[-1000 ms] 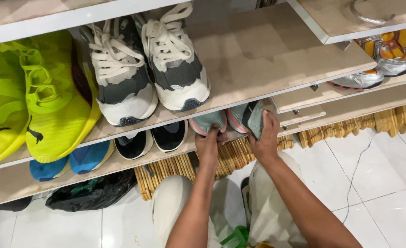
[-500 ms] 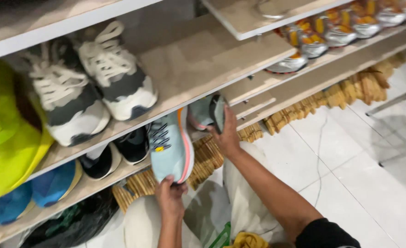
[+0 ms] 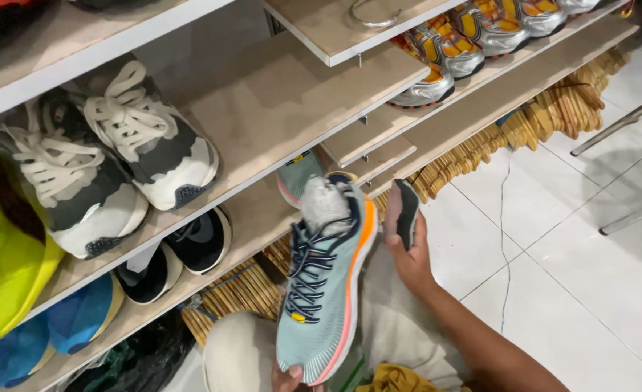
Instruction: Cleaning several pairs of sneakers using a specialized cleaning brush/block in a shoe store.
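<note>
My left hand (image 3: 289,377) grips the toe end of a pale teal running shoe (image 3: 326,284) with dark laces and an orange-edged sole, held upright over my lap with white paper stuffing showing in its opening. My right hand (image 3: 409,250) holds a small dark flat piece (image 3: 407,214) with a greenish face, just right of the shoe's heel. The matching teal shoe (image 3: 295,176) lies on the lower shelf behind.
A grey and white laced pair (image 3: 107,163) sits on the middle shelf (image 3: 277,109). Black-and-white shoes (image 3: 183,254), blue shoes (image 3: 52,323) and a neon yellow shoe (image 3: 5,268) are at left. Silver-orange shoes (image 3: 452,51) and wooden hangers (image 3: 553,116) are at right.
My left hand has pulled the teal shoe off the lower shelf and down over my lap, heel turned up. My right hand with the dark piece moved away from the shelf, rightward.
</note>
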